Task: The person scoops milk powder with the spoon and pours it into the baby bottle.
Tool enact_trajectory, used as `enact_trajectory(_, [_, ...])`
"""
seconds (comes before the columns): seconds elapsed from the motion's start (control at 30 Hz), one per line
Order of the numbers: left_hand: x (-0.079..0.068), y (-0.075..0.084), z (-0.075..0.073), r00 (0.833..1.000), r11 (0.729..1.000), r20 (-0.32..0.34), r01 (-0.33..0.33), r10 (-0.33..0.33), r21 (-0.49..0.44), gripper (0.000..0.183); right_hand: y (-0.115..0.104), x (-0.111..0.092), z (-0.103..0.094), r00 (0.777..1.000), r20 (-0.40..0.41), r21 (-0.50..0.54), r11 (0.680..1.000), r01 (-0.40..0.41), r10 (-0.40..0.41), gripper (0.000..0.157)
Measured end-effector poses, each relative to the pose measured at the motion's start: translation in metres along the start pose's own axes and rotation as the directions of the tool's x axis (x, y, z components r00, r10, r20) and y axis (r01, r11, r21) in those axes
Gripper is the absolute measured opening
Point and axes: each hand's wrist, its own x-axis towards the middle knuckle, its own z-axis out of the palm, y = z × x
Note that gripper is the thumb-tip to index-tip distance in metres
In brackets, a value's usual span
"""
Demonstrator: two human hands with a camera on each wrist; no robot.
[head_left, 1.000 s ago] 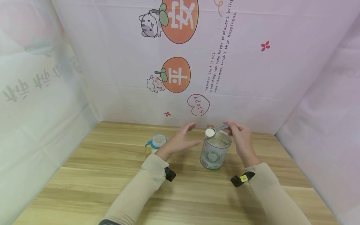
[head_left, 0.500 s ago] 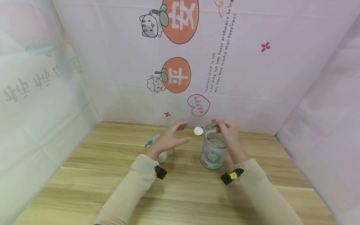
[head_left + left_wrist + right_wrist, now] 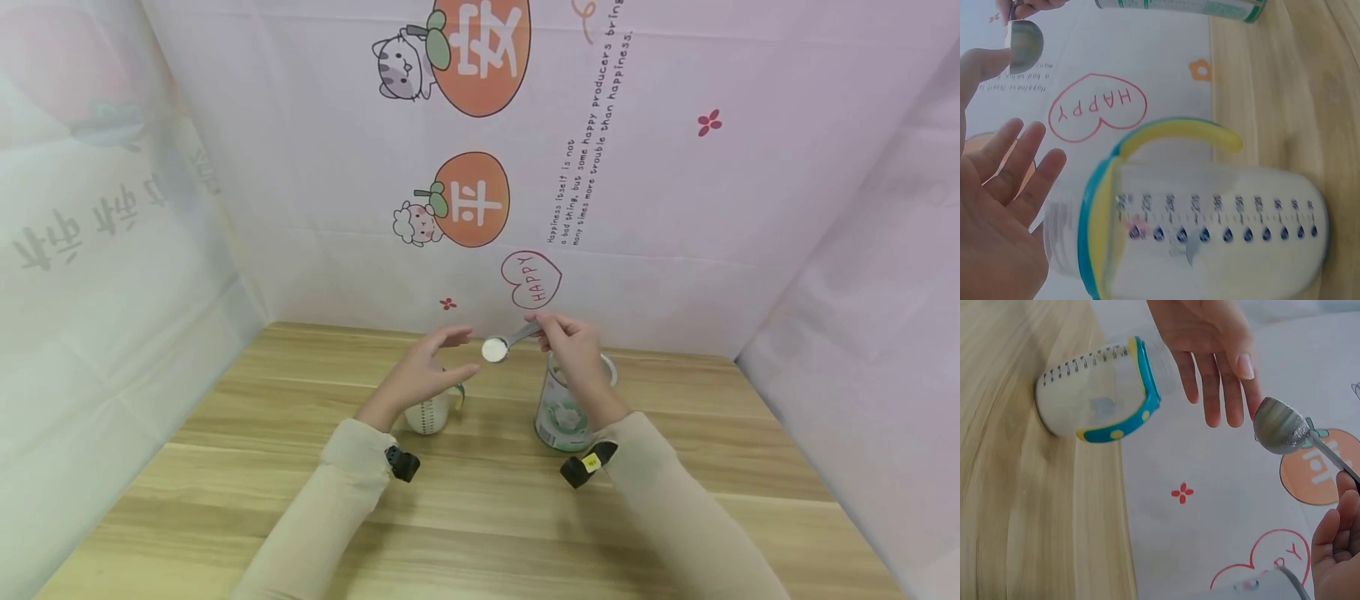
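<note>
My right hand [image 3: 573, 354] pinches the handle of a metal measuring spoon [image 3: 495, 349], its round bowl heaped with white powder. The spoon is in the air between my two hands, left of the powder can [image 3: 562, 414]. My left hand [image 3: 416, 375] holds nothing; its fingers are spread with the thumb apart, beside the bottle's mouth. A baby bottle [image 3: 1222, 231] with blue-and-yellow handles and a measuring scale stands upright on the table, partly filled with whitish liquid. In the head view my left hand hides its top. The can is open, and my right hand and wrist cover part of it.
The wooden table [image 3: 465, 517] meets a printed cloth backdrop [image 3: 637, 275] right behind the can and bottle. Cloth walls rise at both sides. A black wrist camera [image 3: 402, 463] is strapped to the left sleeve, another black camera [image 3: 577, 471] to the right.
My right hand has carried the filled spoon leftward, from over the can to near my left hand. My left hand has also moved left, over the bottle. Can and bottle stay put.
</note>
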Motion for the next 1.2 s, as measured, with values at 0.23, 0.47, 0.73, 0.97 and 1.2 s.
enact_trajectory(0.23, [-0.014, -0.017, -0.009, 0.997, 0.997, -0.025, 0.072, -0.073, -0.034, 0.069, 0.002, -0.002, 0.016, 1.0, 0.026, 0.048, 0.999, -0.009, 0.008, 0.031])
enact_trajectory(0.47, [-0.03, -0.038, -0.015, 0.997, 0.997, -0.017, 0.076, -0.076, 0.004, 0.072, 0.006, -0.003, 0.028, 1.0, 0.006, 0.049, 0.999, -0.003, 0.003, 0.031])
enact_trajectory(0.73, [-0.035, -0.051, -0.008, 0.993, 0.993, -0.004, 0.116, -0.116, 0.029, 0.083, 0.009, -0.003, 0.049, 1.0, 0.013, 0.088, 0.996, 0.0, -0.001, 0.028])
enact_trajectory(0.97, [-0.037, -0.058, -0.005, 0.99, 0.989, -0.008, 0.143, -0.143, -0.039, 0.072, 0.014, -0.006, 0.068, 0.999, 0.027, 0.095, 0.995, 0.027, -0.03, 0.031])
enact_trajectory(1.2, [-0.038, -0.062, -0.004, 0.988, 0.984, -0.004, 0.155, -0.156, -0.083, 0.076, 0.016, -0.012, 0.084, 0.998, 0.034, 0.117, 0.992, 0.05, -0.055, 0.033])
